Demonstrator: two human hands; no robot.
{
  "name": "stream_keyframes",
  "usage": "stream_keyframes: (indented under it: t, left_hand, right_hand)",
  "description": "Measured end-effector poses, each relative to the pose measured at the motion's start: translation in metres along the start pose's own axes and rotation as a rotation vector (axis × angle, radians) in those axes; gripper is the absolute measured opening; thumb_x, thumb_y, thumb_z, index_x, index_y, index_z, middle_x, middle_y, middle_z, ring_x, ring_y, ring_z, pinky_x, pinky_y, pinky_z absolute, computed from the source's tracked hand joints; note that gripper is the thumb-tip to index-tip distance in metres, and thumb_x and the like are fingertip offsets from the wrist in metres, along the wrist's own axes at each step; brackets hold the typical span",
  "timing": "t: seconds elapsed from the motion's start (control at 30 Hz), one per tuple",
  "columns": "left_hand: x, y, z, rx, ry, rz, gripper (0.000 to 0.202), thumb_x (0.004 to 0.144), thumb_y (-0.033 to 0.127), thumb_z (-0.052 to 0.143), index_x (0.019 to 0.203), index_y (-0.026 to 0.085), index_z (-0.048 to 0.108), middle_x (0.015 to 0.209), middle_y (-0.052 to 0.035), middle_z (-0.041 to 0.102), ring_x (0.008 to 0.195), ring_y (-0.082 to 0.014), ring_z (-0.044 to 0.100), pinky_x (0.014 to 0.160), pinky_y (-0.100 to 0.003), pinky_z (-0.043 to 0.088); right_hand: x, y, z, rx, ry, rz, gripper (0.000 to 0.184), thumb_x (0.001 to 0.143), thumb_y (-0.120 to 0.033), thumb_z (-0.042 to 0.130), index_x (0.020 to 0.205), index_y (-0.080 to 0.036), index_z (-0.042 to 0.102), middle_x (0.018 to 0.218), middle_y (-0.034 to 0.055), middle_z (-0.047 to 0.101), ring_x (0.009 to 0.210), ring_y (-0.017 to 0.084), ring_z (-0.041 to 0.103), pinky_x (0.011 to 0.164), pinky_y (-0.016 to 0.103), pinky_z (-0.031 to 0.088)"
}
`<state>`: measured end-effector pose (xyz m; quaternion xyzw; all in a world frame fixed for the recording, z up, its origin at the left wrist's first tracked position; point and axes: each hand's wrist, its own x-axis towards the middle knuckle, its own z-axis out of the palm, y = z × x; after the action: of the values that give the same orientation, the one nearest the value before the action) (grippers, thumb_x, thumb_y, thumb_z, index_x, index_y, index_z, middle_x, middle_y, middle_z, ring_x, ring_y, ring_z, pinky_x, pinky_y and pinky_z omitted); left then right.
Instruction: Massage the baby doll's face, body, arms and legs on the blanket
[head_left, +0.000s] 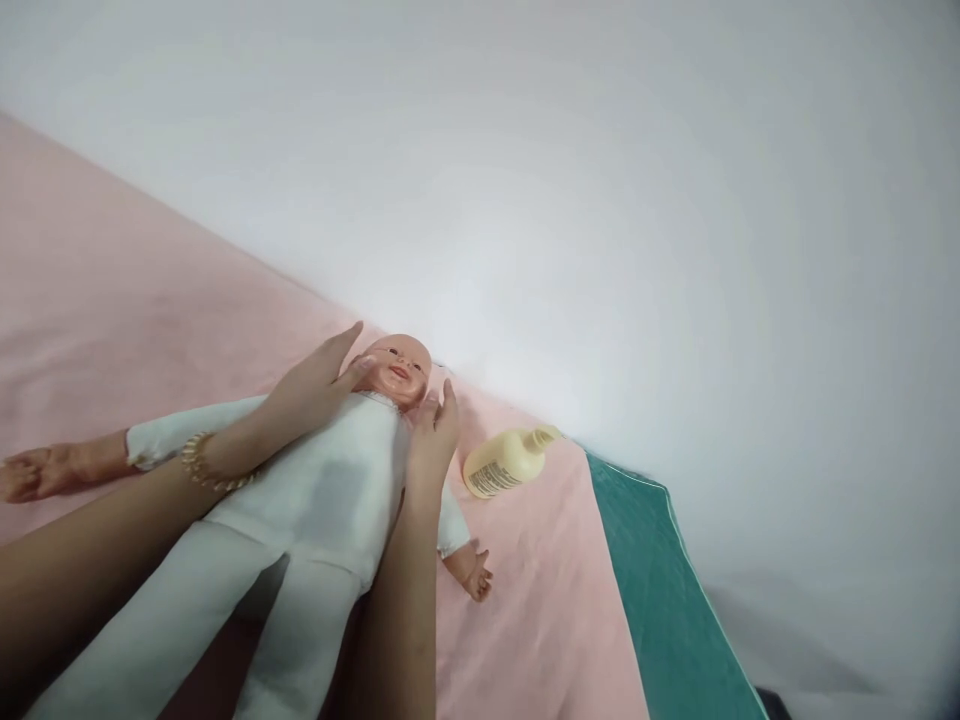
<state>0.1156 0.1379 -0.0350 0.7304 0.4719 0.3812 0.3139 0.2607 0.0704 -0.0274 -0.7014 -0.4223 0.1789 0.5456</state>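
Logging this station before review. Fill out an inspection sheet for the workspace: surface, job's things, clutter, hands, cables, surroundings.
Surface: pink cloth spread flat, with a teal cloth beside it on the right.
Job's things: baby doll in a white suit lying face up on the pink cloth, arms out to the sides.
Clutter: cream bottle lying on its side on the pink cloth, right of the doll's head, apart from it.
Hands: left hand open, resting at the doll's neck and cheek, gold bracelet on the wrist; right hand open, at the doll's other shoulder.
Cables: nothing seen.
Surroundings: plain white wall behind the cloths.
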Motion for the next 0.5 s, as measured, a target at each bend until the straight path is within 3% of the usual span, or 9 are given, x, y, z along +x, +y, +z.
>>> stream_keyframes:
  t: [0.07, 0.13, 0.2, 0.27, 0.37, 0.43, 0.5]
  left_hand:
    - [-0.006, 0.013, -0.011, -0.024, 0.097, 0.047, 0.071, 0.097, 0.056, 0.033, 0.153, 0.013, 0.032, 0.155, -0.0103, 0.039, 0.135, -0.0347, 0.044, 0.111, -0.048, 0.037]
    - [-0.016, 0.032, -0.022, -0.072, 0.157, 0.080, 0.061, 0.093, 0.059, 0.038, 0.140, 0.021, 0.052, 0.140, -0.0039, 0.057, 0.120, -0.0308, 0.056, 0.097, -0.042, 0.047]
    - [-0.028, 0.053, -0.029, -0.114, 0.137, 0.106, 0.048, 0.091, 0.059, 0.041, 0.112, 0.024, 0.068, 0.113, -0.0006, 0.070, 0.101, -0.0259, 0.064, 0.081, -0.037, 0.050]
    - [-0.037, 0.076, -0.031, -0.153, 0.052, 0.150, 0.043, 0.092, 0.055, 0.042, 0.084, 0.022, 0.069, 0.088, -0.0002, 0.071, 0.084, -0.0210, 0.064, 0.072, -0.034, 0.049]
    - [-0.038, 0.109, -0.020, -0.249, -0.163, 0.213, 0.042, 0.095, 0.046, 0.040, 0.070, 0.018, 0.060, 0.076, -0.0012, 0.066, 0.072, -0.0152, 0.060, 0.068, -0.029, 0.048]
    - [-0.030, 0.130, -0.005, -0.289, -0.300, 0.194, 0.041, 0.097, 0.043, 0.040, 0.071, 0.016, 0.058, 0.078, -0.0031, 0.066, 0.070, -0.0140, 0.059, 0.065, -0.026, 0.046]
    - [-0.021, 0.149, 0.014, -0.285, -0.362, 0.094, 0.038, 0.097, 0.039, 0.041, 0.072, 0.015, 0.057, 0.076, -0.0042, 0.064, 0.066, -0.0129, 0.057, 0.057, -0.024, 0.042]
  right_hand:
    - [-0.006, -0.020, -0.017, 0.074, 0.122, -0.059, 0.050, 0.096, -0.039, 0.040, 0.138, -0.016, 0.052, 0.145, 0.0108, 0.053, 0.128, 0.023, 0.056, 0.107, 0.040, 0.045]
    - [-0.014, -0.039, -0.042, 0.169, 0.247, -0.168, 0.042, 0.096, -0.036, 0.040, 0.129, -0.018, 0.059, 0.134, 0.0090, 0.062, 0.103, 0.018, 0.068, 0.094, 0.034, 0.052]
    - [-0.021, -0.051, -0.071, 0.223, 0.401, -0.248, 0.036, 0.095, -0.033, 0.041, 0.120, -0.019, 0.063, 0.122, 0.0069, 0.068, 0.073, 0.012, 0.067, 0.075, 0.028, 0.055]
    - [-0.026, -0.053, -0.097, 0.230, 0.594, -0.283, 0.032, 0.094, -0.030, 0.043, 0.116, -0.020, 0.064, 0.115, 0.0054, 0.070, 0.059, 0.009, 0.059, 0.061, 0.024, 0.050]
    - [-0.024, -0.044, -0.119, 0.243, 0.730, -0.237, 0.032, 0.093, -0.030, 0.043, 0.114, -0.019, 0.065, 0.113, 0.0074, 0.071, 0.069, 0.012, 0.062, 0.054, 0.023, 0.046]
    - [-0.019, -0.036, -0.122, 0.259, 0.696, -0.197, 0.035, 0.094, -0.034, 0.040, 0.114, -0.018, 0.064, 0.109, 0.0090, 0.072, 0.083, 0.017, 0.067, 0.060, 0.025, 0.049]
    - [-0.013, -0.029, -0.120, 0.265, 0.651, -0.167, 0.038, 0.095, -0.036, 0.037, 0.113, -0.017, 0.063, 0.104, 0.0095, 0.073, 0.091, 0.019, 0.068, 0.068, 0.028, 0.052]
